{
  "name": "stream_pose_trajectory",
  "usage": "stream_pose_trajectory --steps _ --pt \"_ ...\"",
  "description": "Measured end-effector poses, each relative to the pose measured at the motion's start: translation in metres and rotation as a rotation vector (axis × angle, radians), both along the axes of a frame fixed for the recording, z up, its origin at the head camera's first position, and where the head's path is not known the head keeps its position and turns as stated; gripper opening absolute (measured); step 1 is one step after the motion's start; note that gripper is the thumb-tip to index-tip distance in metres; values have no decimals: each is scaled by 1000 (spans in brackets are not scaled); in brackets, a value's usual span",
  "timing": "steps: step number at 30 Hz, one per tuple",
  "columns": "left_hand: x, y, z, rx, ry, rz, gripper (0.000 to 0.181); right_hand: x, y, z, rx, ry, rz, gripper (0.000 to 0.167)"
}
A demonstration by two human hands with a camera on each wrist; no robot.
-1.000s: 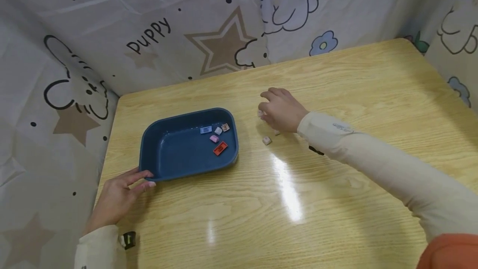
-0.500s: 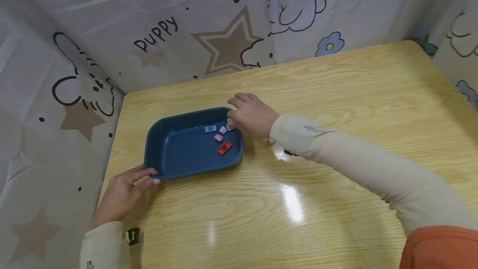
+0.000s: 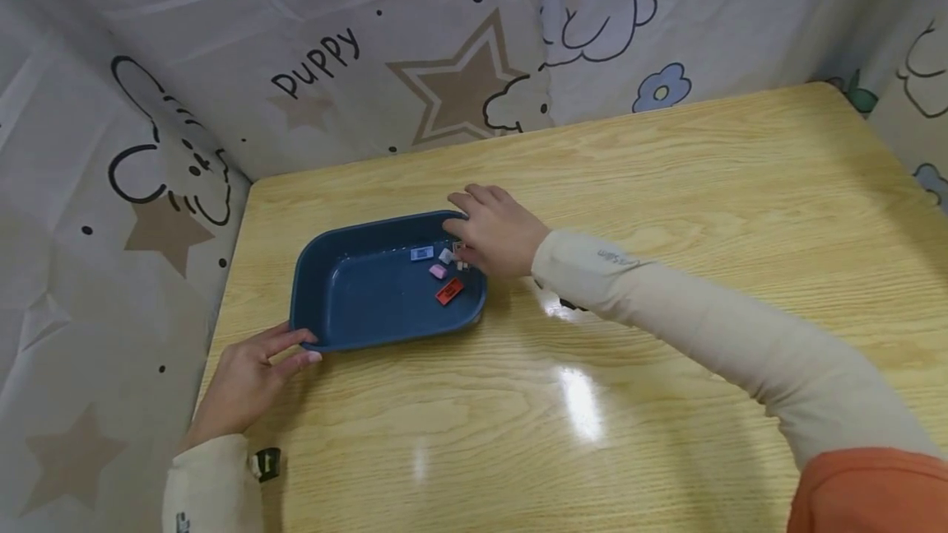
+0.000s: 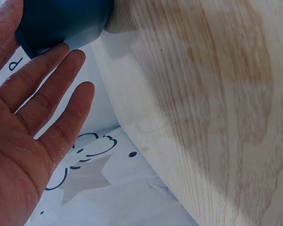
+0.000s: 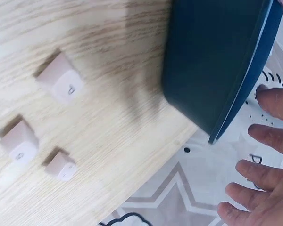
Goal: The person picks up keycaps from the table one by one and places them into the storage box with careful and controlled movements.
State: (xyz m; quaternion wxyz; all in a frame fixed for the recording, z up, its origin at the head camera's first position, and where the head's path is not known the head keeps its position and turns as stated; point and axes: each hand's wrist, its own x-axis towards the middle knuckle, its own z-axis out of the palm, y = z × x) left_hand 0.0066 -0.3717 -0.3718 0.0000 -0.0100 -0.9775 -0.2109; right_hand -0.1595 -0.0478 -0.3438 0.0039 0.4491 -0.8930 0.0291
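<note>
My left hand [image 3: 248, 377] pinches the near left corner of a dark blue plastic tray [image 3: 378, 303] between thumb and finger; in the left wrist view its other fingers [image 4: 61, 117] stretch out straight. Over the tray's right end hovers my right hand [image 3: 499, 233], its fingers spread with no object seen among them. Inside, near that end, lie a blue keycap [image 3: 422, 253], a white keycap [image 3: 446, 256], a pink keycap [image 3: 438, 271], a red keycap [image 3: 449, 292] and beige keycaps [image 3: 462, 266], partly hidden by the hand.
Three pale keycaps, one of them lettered [image 5: 61, 77], sit on the wooden table [image 3: 666, 368] beside the tray in the right wrist view; my right arm hides them from the head view. A printed cloth [image 3: 311, 23] hangs along the table's back and left sides.
My right hand has moved left from the loose keycaps to the tray, carrying a pale keycap that now lies inside. The left hand keeps its grip on the tray corner.
</note>
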Motion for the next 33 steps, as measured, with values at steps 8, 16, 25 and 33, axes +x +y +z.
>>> stream_pose_trajectory --steps 8,16,25,33 --pt "-1 0 -1 1 10 -4 24 -8 24 -1 -27 3 -74 42" --pt "-2 0 -1 -11 4 -10 26 -12 49 -4 -10 11 -126 41" --pt "-3 0 -2 -32 -40 20 28 -12 72 -7 -22 27 -162 40" --pt "-4 2 -1 -35 -20 20 30 -11 98 -7 -39 -25 -234 39"
